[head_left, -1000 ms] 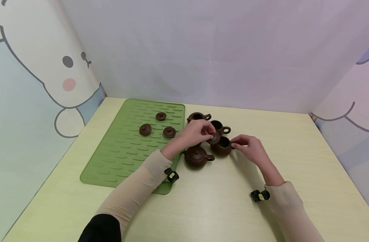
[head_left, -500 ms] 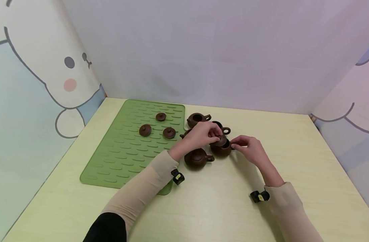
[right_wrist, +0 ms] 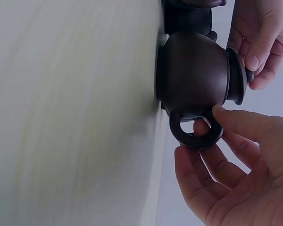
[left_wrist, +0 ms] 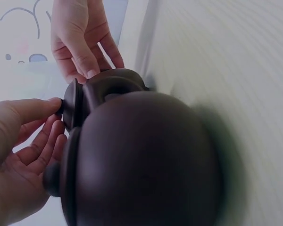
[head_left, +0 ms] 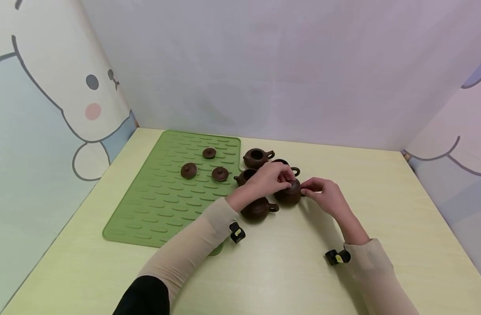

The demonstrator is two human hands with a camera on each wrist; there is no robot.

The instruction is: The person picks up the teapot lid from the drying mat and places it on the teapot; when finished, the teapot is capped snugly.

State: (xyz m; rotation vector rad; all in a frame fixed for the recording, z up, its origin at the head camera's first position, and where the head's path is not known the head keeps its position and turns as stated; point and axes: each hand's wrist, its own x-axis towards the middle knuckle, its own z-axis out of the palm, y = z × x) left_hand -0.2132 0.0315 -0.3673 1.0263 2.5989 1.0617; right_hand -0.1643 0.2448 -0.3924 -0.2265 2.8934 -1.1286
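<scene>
My left hand pinches the knob of a small dark brown lid at the mouth of a teapot. The lid sits slightly tilted against the rim in the right wrist view. With thumb and fingers my right hand grips that teapot's ring handle; the pot stands upright on the table. Nearer to me is another teapot with its lid on, large in the left wrist view. Behind my left hand stand an open teapot, another open one, and a third, partly hidden.
A green textured mat lies on the left of the pale table. On it are three loose lids: a far one, a left one and a right one. A curtain backdrop rises behind the table.
My left hand has moved right and slightly nearer, bringing the lid from beside the teapot onto its mouth. My right hand has kept its grip on the handle with hardly any movement.
</scene>
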